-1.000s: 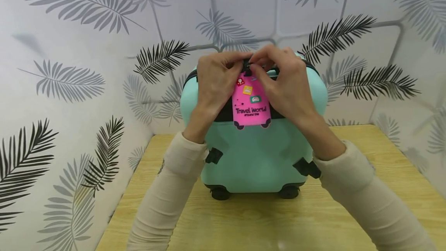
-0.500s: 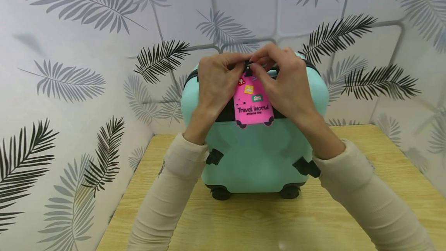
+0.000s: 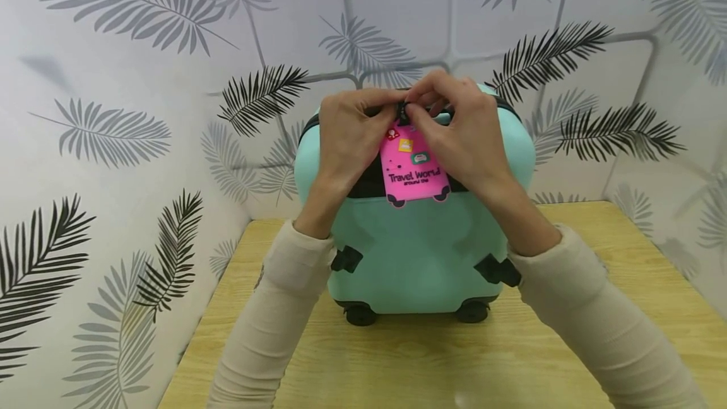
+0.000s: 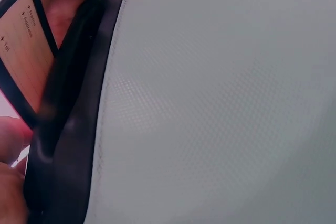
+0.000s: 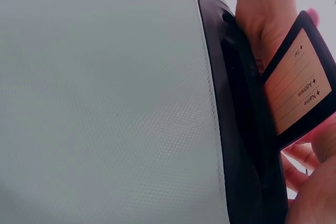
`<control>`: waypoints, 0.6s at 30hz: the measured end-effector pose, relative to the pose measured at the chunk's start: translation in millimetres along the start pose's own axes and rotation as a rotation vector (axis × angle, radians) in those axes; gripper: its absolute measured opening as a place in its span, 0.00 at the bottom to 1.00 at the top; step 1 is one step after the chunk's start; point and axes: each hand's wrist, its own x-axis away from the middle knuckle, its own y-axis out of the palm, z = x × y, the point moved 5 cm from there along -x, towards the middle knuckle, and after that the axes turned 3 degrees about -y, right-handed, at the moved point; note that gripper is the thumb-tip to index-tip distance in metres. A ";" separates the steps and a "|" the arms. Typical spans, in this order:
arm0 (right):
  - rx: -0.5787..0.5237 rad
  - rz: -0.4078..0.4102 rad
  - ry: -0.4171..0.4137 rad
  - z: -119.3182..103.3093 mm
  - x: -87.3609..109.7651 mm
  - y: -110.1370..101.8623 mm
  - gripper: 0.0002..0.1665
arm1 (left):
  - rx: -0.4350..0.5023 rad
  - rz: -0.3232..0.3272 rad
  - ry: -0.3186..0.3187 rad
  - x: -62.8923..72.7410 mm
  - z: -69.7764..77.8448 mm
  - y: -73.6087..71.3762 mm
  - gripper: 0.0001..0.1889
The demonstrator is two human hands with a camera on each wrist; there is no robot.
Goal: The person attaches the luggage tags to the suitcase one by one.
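Observation:
A pink luggage tag (image 3: 414,175) printed "Travel World" hangs by its black strap (image 3: 403,113) at the top of a mint-green suitcase (image 3: 420,251). My left hand (image 3: 348,137) pinches the strap from the left between thumb and index finger. From the other side my right hand (image 3: 468,134) pinches it too, with both hands' fingertips almost meeting. In the left wrist view the tag's back carries a name-and-address card (image 4: 23,45), beside the suitcase's black handle (image 4: 73,82). The right wrist view has that card (image 5: 300,85) as well. Fingers partly hide the strap's ends.
The suitcase stands upright on its black wheels (image 3: 360,315) on a wood-grain table (image 3: 420,365). Black tabs (image 3: 496,270) stick out low on its front. Walls with a feather pattern (image 3: 125,131) rise behind the table and at its sides.
The tag's lower end has swung a little to the right and now hangs slightly tilted. Both hands stay at the strap with only small finger shifts. The suitcase has not moved.

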 end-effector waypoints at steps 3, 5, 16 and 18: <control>-0.006 0.000 0.010 0.9 0.1 -1.4 0.02 | 0.059 -0.049 -0.017 0.2 -2.3 0.2 0.11; -0.009 -0.003 0.009 1.3 0.0 -1.7 0.02 | 0.086 -0.096 -0.023 1.7 -3.5 -0.7 0.15; -0.016 0.012 0.013 4.1 0.9 -3.8 0.03 | 0.092 -0.235 0.142 8.7 2.4 1.1 0.11; -0.013 0.016 -0.013 5.1 2.1 -4.9 0.03 | 0.100 -0.224 0.150 8.5 3.1 1.5 0.11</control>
